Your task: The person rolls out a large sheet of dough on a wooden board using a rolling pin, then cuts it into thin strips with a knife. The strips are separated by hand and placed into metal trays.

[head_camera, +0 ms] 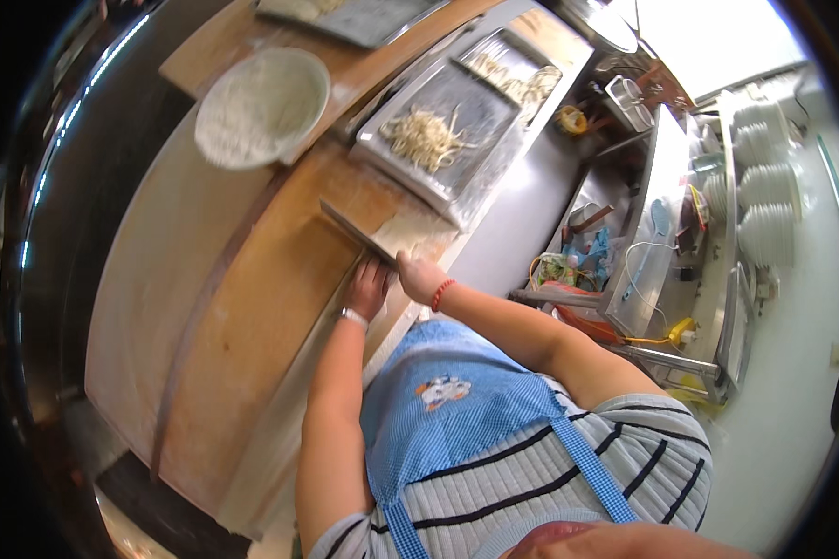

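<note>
My right hand [419,277] grips the handle of a kitchen knife [353,230], whose broad blade points away to the left over the wooden board [266,300]. Close beside the blade, my left hand [368,290] holds down a long pale strip of dough [297,398] that runs along the board's near edge. My left fingertips are close to the blade; whether they touch it is hard to tell. Pale dough or flour [419,234] lies just beyond the knife. Farther off, cut noodles [426,138] form a loose heap on a metal tray [486,119].
A white bowl of flour [262,108] stands at the upper left. Behind the noodle tray, a second tray [503,45] holds more noodles [531,91]. Another tray [363,21] lies at the top. To the right are a metal shelf [643,209], a yellow power strip [682,330] and stacked plates [765,234].
</note>
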Demonstrator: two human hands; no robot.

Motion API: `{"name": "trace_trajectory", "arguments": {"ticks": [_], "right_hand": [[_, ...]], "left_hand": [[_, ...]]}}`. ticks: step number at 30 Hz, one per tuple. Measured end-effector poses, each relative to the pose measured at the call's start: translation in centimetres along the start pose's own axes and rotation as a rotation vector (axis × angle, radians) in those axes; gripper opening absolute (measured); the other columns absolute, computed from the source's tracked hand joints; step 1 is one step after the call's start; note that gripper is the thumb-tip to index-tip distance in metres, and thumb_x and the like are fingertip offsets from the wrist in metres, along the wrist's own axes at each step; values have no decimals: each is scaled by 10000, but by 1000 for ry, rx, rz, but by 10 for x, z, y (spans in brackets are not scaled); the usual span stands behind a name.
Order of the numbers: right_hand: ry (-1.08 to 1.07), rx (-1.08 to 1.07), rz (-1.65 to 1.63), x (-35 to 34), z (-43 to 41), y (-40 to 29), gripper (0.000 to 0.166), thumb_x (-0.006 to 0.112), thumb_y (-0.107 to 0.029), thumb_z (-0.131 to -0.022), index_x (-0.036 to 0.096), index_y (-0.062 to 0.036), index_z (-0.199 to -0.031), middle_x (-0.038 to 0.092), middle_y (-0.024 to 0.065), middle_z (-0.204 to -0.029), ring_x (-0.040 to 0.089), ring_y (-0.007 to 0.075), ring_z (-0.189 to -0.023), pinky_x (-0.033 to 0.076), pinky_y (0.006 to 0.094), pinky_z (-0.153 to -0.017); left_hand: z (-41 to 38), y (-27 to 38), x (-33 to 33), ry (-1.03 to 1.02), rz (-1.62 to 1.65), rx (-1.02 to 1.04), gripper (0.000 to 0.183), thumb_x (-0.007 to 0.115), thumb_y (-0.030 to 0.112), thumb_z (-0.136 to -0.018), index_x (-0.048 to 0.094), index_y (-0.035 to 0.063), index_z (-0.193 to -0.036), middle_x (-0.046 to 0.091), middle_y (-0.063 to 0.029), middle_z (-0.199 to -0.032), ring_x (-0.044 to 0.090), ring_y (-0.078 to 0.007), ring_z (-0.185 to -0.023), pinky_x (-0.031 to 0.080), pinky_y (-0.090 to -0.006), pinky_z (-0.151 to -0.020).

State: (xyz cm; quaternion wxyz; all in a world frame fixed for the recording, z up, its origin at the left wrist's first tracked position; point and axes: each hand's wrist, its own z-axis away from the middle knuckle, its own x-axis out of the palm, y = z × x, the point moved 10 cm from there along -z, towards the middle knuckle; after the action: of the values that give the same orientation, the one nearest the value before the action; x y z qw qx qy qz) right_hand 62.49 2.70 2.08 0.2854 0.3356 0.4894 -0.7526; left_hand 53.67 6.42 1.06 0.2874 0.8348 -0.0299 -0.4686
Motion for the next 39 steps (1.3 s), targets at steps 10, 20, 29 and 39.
{"name": "trace_trajectory", "arguments": {"ticks": [10, 20, 29, 39], "right_hand": [[-23, 127, -49, -3, 25, 2, 188, 397, -117, -914, 412, 41, -1013, 611, 292, -733, 605, 481, -730, 471, 541, -643], [-221, 216, 26, -16, 64, -5, 207, 394, -81, -892, 420, 38, -1060, 642, 285, -853, 634, 449, -811, 498, 511, -698], [-135, 163, -15, -18, 40, -9, 213, 420, -90, -887, 430, 45, -1051, 628, 289, -803, 624, 455, -793, 485, 524, -699], [-8, 89, 6, 8, 11, -10, 186, 391, -123, -905, 409, 33, -1006, 608, 329, -758, 603, 499, -750, 477, 554, -678]], "left_hand": [[-4, 5, 5, -58, -54, 44, 258, 603, 132, -828, 595, 12, -1056, 563, -173, -1121, 520, -367, -1083, 445, -444, -948], [-3, 8, -11, 50, -63, 46, 259, 590, 152, -851, 612, 5, -1064, 571, -188, -1174, 519, -383, -1108, 437, -452, -973], [5, 5, -6, -32, -122, 60, 245, 575, 142, -863, 594, 14, -1071, 570, -164, -1109, 523, -341, -1060, 447, -447, -931], [10, 5, -11, -3, -58, 57, 204, 604, 139, -832, 627, 45, -1011, 599, -136, -1072, 550, -314, -1041, 467, -398, -910]]}}
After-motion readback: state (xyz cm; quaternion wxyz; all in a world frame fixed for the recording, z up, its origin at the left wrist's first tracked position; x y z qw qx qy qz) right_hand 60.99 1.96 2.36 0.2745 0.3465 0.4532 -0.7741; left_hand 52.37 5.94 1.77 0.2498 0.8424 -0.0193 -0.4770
